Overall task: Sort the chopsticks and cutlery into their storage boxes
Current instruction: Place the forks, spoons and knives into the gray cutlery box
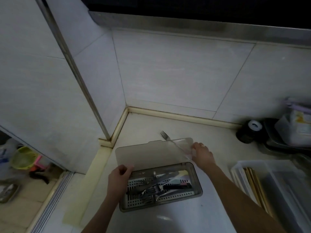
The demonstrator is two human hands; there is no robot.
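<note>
On the counter (210, 137), near the wall corner: cutlery box (198, 190) full of cutlery (151, 185). Above its far edge, translucent lid (151, 153), pinched by left hand (117, 179) and right hand (202, 153). Behind lid, fork (164, 134).

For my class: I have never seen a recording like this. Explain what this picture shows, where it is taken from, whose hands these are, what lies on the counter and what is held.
There is no machine, only a person wearing a camera on the head that looks down at their own hands. The left hand and right hand each grip an end of a clear lid, raised above an open cutlery box with metal cutlery inside. A fork lies on the counter behind the lid. At right, a clear box holds chopsticks.
</note>
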